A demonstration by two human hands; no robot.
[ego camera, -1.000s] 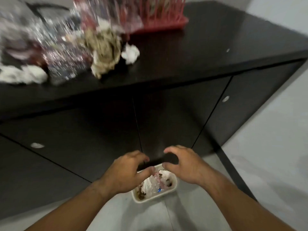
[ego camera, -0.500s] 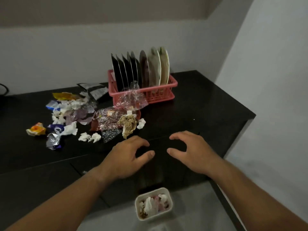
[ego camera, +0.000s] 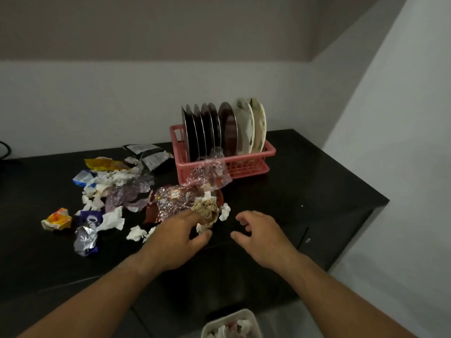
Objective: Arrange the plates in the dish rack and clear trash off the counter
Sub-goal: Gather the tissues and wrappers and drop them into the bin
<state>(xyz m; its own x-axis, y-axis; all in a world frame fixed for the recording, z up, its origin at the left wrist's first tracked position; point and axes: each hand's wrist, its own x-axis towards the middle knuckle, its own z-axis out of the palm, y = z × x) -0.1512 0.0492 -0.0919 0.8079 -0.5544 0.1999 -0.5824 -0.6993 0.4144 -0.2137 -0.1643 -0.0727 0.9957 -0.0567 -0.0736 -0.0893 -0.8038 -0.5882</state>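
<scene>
Dish rack (ego camera: pixel 246 167) at back of tabletop (ego camera: pixel 317 181): about eight plates (ego camera: pixel 229 128) upright, two pale, rest dark. Trash (ego camera: pixel 117 191) strewn left; clear wrapper (ego camera: pixel 210 172) against rack front. Left hand (ego camera: pixel 175 242) spread, fingers touching brown wad (ego camera: pixel 207 211). Right hand (ego camera: pixel 263 237) relaxed, empty. One bin (ego camera: pixel 227 316) on floor.
</scene>
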